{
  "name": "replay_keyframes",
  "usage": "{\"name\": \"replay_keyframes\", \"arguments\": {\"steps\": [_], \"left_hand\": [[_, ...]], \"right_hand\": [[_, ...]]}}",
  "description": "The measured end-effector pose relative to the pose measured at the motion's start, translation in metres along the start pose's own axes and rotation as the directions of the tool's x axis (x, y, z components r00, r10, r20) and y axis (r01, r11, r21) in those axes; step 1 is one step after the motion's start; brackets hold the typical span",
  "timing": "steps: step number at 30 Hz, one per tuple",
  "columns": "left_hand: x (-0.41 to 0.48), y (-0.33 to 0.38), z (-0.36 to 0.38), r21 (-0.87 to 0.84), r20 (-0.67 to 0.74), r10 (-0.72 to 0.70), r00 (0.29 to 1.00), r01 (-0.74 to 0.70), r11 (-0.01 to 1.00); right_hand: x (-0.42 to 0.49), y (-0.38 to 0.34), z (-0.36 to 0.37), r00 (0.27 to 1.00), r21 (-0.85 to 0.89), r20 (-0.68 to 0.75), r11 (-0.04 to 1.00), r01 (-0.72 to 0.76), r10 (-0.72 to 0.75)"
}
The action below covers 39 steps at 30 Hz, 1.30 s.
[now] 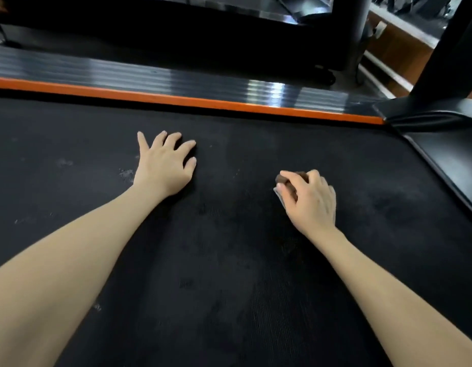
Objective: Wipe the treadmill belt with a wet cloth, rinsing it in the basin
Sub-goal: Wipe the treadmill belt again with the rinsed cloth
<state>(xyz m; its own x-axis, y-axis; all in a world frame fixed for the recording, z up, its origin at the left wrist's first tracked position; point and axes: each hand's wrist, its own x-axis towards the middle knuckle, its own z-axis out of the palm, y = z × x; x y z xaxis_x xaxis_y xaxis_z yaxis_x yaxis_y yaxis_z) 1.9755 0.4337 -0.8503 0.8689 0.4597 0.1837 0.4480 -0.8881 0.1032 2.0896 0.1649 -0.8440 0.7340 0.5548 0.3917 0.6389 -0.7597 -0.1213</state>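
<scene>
The black treadmill belt (229, 260) fills most of the view, with pale dusty marks on its left part. My left hand (164, 165) rests flat on the belt, fingers spread, holding nothing. To its right, my right hand (310, 201) is closed on a bunched brown cloth (283, 180), pressed against the belt; only a small part of the cloth shows past my fingers. The basin is out of view.
An orange strip (176, 98) and a ribbed black side rail (150, 78) border the belt's far edge. The black motor cover (446, 144) and an upright post (446, 49) stand at the right. Another machine's dark frame (176, 27) lies beyond.
</scene>
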Motion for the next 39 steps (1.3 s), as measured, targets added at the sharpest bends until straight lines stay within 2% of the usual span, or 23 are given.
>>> {"name": "replay_keyframes", "arguments": {"steps": [3,6,9,13,15,17,20,22,23,24,27,28,29,30,32,34,35,36,37,39], "left_hand": [[-0.016,0.007,-0.016,-0.095,-0.103,-0.006,0.995,-0.004,0.995],[-0.062,0.012,-0.034,-0.178,-0.19,-0.05,0.981,0.016,0.984],[-0.133,0.001,-0.038,-0.094,-0.075,0.011,0.997,-0.018,0.995],[-0.204,-0.017,-0.048,0.016,0.024,-0.023,0.999,0.023,1.0],[-0.216,-0.023,-0.051,0.057,0.028,-0.039,0.999,0.037,0.998],[-0.221,-0.028,-0.049,0.045,0.048,-0.06,0.997,0.058,0.997],[-0.222,-0.029,-0.043,0.039,0.057,-0.089,0.994,0.087,0.995],[-0.222,-0.028,-0.042,0.056,0.05,-0.086,0.995,0.084,0.995],[-0.222,-0.028,-0.042,0.066,0.048,-0.084,0.995,0.081,0.995],[-0.222,-0.029,-0.042,0.072,0.047,-0.086,0.995,0.082,0.994],[-0.226,-0.027,-0.042,0.088,0.058,-0.094,0.994,0.089,0.992],[-0.226,-0.027,-0.042,0.089,0.062,-0.098,0.993,0.092,0.992],[-0.226,-0.026,-0.043,0.084,0.068,-0.101,0.993,0.095,0.992],[-0.226,-0.026,-0.043,0.076,0.077,-0.106,0.991,0.101,0.992],[-0.225,-0.027,-0.045,0.064,0.087,-0.126,0.988,0.121,0.991],[-0.225,-0.027,-0.046,0.064,0.084,-0.132,0.988,0.127,0.99],[-0.225,-0.027,-0.045,0.068,0.082,-0.134,0.988,0.128,0.989],[-0.226,-0.027,-0.045,0.078,0.081,-0.136,0.987,0.13,0.988],[-0.226,-0.027,-0.045,0.093,0.083,-0.139,0.987,0.131,0.987],[-0.225,-0.027,-0.045,0.113,0.099,-0.14,0.985,0.129,0.985]], "right_hand": [[-0.002,0.002,-0.003,1.0,0.075,0.02,0.997,-0.012,0.01],[-0.002,0.002,-0.003,1.0,0.08,0.007,0.997,0.004,-0.005],[-0.002,-0.002,-0.006,0.999,0.033,0.032,0.999,-0.02,0.019],[-0.016,-0.023,-0.016,0.994,0.037,0.071,0.996,-0.08,0.077],[-0.049,-0.043,-0.028,0.998,0.143,0.061,0.989,0.024,-0.033],[-0.101,-0.064,-0.048,0.969,0.284,0.061,0.934,0.214,-0.241],[-0.166,-0.074,-0.072,0.821,0.415,0.092,0.771,0.483,-0.564],[-0.156,-0.065,-0.072,0.755,0.424,0.099,0.714,0.557,-0.648],[-0.142,-0.06,-0.066,0.768,0.398,0.083,0.727,0.559,-0.635],[-0.125,-0.058,-0.058,0.811,0.356,0.056,0.771,0.529,-0.582],[-0.077,-0.054,-0.036,0.971,0.213,0.059,0.953,0.214,-0.231],[-0.072,-0.057,-0.032,0.987,0.177,0.074,0.976,0.126,-0.141],[-0.075,-0.063,-0.031,0.99,0.167,0.076,0.98,0.108,-0.122],[-0.083,-0.071,-0.033,0.985,0.198,0.065,0.969,0.147,-0.162],[-0.108,-0.091,-0.043,0.925,0.346,0.017,0.87,0.35,-0.379],[-0.133,-0.103,-0.049,0.783,0.455,-0.019,0.692,0.56,-0.622],[-0.133,-0.103,-0.048,0.721,0.475,-0.023,0.627,0.617,-0.692],[-0.125,-0.101,-0.046,0.694,0.475,-0.024,0.602,0.642,-0.72],[-0.111,-0.096,-0.04,0.713,0.446,-0.041,0.625,0.64,-0.7],[-0.078,-0.081,-0.027,0.849,0.347,-0.079,0.784,0.515,-0.523]]}}
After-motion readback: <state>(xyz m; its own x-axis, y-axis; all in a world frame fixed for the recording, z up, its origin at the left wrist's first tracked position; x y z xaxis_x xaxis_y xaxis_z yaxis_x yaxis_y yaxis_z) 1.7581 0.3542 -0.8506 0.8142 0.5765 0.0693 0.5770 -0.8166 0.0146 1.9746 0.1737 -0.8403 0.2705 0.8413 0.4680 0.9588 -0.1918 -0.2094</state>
